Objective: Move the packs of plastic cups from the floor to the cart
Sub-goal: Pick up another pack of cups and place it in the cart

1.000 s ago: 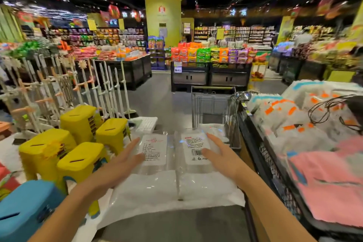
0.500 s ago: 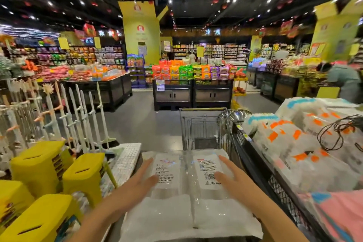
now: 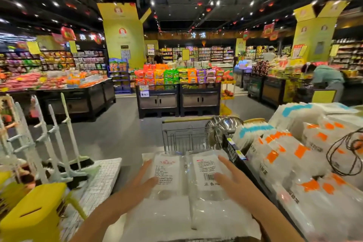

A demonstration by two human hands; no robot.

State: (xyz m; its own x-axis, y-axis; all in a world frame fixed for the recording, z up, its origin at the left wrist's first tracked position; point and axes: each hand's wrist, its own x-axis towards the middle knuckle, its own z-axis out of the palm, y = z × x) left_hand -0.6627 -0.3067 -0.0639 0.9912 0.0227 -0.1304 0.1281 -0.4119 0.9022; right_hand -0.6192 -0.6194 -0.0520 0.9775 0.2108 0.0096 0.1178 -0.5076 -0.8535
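Two clear packs of plastic cups (image 3: 186,192) with white printed labels lie side by side in front of me, held between my hands. My left hand (image 3: 135,186) presses against the left pack with straight fingers spread on its label. On the right pack's side, my right hand (image 3: 229,179) presses flat near the barcode. A wire shopping cart (image 3: 186,137) with a yellow handle bar stands just beyond the packs; their far ends reach its near rim.
A display bin (image 3: 231,149) piled with white bagged goods with orange and blue marks runs along the right. Yellow stools (image 3: 37,210) and white mop handles (image 3: 57,135) stand at the left. A person in a green top (image 3: 326,78) bends at the far right.
The packs and both hands have risen and moved forward toward the cart, and my view has lifted from the floor to the aisle. The stools have slid down and left in view.
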